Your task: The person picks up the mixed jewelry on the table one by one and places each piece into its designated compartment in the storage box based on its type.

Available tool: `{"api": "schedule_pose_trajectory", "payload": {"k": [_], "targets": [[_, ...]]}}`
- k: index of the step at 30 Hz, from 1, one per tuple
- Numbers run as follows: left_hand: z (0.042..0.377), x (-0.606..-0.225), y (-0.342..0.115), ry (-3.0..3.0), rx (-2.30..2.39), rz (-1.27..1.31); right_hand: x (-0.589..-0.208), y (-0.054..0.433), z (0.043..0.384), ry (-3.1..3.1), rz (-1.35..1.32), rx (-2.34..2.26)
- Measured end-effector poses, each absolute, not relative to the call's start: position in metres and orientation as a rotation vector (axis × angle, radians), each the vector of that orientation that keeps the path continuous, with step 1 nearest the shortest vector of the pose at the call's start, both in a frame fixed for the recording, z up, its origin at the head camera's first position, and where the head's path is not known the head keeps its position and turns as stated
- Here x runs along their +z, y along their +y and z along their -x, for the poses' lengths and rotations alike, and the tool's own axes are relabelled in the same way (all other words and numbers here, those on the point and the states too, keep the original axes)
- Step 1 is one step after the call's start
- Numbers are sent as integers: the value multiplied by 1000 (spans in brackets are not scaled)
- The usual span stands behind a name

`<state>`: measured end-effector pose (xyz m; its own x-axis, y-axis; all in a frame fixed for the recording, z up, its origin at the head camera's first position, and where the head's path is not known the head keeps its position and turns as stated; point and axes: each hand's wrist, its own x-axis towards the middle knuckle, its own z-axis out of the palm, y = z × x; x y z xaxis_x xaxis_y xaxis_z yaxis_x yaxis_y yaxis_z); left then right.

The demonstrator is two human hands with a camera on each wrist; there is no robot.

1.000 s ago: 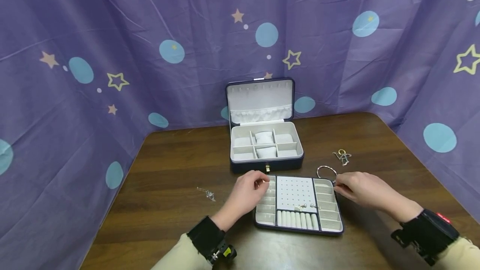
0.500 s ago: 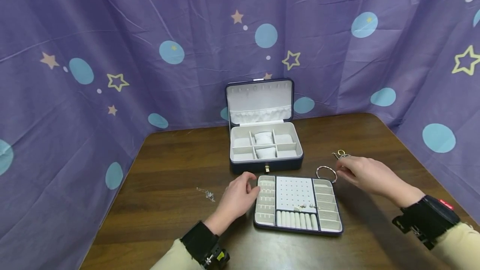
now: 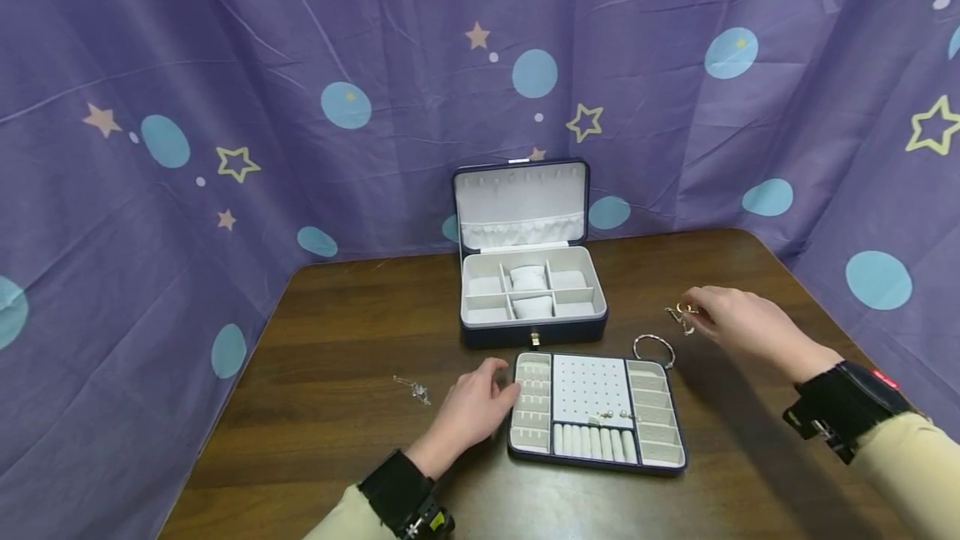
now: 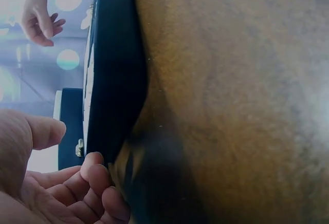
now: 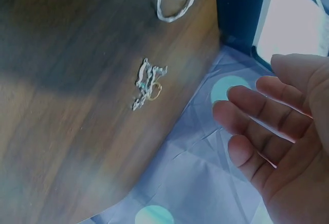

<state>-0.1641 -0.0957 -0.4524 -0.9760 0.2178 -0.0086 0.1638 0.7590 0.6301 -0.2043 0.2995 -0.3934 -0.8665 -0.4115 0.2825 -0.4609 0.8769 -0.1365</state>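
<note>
My left hand [image 3: 471,407] rests beside the left edge of the dark blue jewelry tray [image 3: 573,461], its fingers loosely bent. In the left wrist view its fingertips [image 4: 95,170] are right at the tray's corner, with the thumb apart. My right hand [image 3: 738,323] hovers over a small silver chain [image 5: 146,80] and a gold ring [image 5: 156,91]. Its fingers are relaxed, and the right wrist view shows nothing between them. A twisted silver bangle [image 3: 651,336] lies close to the tray's back right corner. Small earrings [image 3: 606,414] sit at the front of the tray's white pegboard.
Behind the tray stands an open jewelry box [image 3: 487,336] with white compartments and two small cushions. A fine silver chain with a pendant [image 3: 418,392] lies on the wooden table [image 3: 337,332] to the left. A purple curtain [image 3: 420,82] hangs around the table.
My right hand has moved from beside the bangle back and right to the chain and gold ring. My left hand has drawn off the tray to its left edge.
</note>
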Motion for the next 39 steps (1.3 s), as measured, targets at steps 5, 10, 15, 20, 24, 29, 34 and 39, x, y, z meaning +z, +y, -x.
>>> {"api": "schedule_pose_trajectory", "payload": {"k": [5,10,15,20,24,29,34,39], "targets": [[162,-456,-97,2871,976,-355,-394,305,216,-2799,-652,280],[160,-460,-98,2844,941,-381,-400,311,225,-2812,-633,285],[157,-461,-98,2824,953,-400,-404,315,232,-2840,-595,309],[156,-462,-98,2814,958,-395,-407,318,238,-2894,-567,311],[156,-464,-97,2808,944,-376,-410,319,242,-2927,-547,316],[155,-465,-97,2806,946,-376,-413,320,246,-2920,-575,330],[155,-465,-97,2795,963,-393,-417,323,250,-2926,-584,315],[157,-465,-99,2773,973,-413,-422,324,254,-2956,-590,284]]}}
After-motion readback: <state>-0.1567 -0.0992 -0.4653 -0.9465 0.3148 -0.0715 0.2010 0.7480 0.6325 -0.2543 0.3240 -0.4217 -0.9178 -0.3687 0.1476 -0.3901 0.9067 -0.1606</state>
